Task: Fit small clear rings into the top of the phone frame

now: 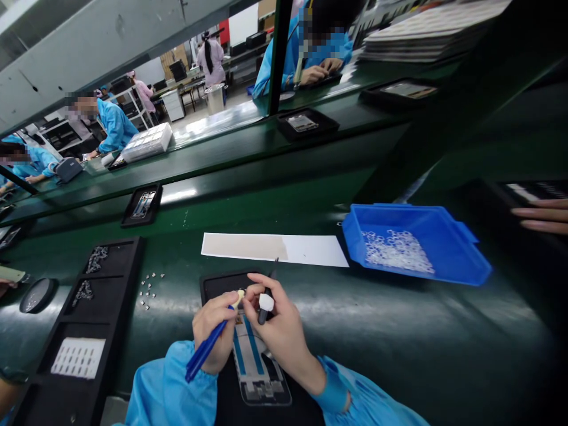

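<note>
My left hand (215, 331) is closed around a blue pen-shaped tool (206, 349). A pale yellow tip (239, 299) shows at its fingertips. My right hand (284, 334) is closed on black tweezers (262, 315), whose thin point reaches away from me; a white piece (266, 302) shows beside them, and I cannot tell whether it is a finger cover. The fingertips of both hands nearly meet. Beneath them a phone frame (266, 387) with two blue strips lies in a black tray (213, 286), partly hidden by the hands.
Beyond the hands lie a white paper strip (315, 249) and a blue bin (461, 251) of small white parts. On the left stand a black compartment tray (118, 305) and several loose small parts (148, 290). Another person's hand (544, 214) is at right; co-workers sit across the line.
</note>
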`<state>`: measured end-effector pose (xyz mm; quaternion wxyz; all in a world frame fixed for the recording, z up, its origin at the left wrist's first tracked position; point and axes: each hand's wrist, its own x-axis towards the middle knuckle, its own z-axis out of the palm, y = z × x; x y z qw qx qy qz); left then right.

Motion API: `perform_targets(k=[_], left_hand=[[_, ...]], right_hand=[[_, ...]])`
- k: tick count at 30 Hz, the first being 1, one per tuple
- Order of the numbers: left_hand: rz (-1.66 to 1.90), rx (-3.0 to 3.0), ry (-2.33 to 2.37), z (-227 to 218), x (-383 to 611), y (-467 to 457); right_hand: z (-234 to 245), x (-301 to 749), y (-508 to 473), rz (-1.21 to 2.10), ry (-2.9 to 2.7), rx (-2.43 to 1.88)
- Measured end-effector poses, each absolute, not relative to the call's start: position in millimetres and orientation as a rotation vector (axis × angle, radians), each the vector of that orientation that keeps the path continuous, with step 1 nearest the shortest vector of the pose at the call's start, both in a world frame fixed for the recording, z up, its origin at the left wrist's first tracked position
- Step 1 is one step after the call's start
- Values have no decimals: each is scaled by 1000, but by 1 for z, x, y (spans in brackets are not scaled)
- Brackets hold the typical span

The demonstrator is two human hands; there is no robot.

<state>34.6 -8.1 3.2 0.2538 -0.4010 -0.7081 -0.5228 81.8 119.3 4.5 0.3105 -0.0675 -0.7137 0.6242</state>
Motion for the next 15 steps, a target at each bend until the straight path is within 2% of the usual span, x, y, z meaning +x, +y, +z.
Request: perform_targets(k=[5,15], left_hand=[[-1462,-1018,-1893,7,36,-7],[-1447,-1092,-1893,2,36,-9]], right_hand=[[1,80,119,1561,-1838,-228],[1,81,118,1657,-1819,-203]])
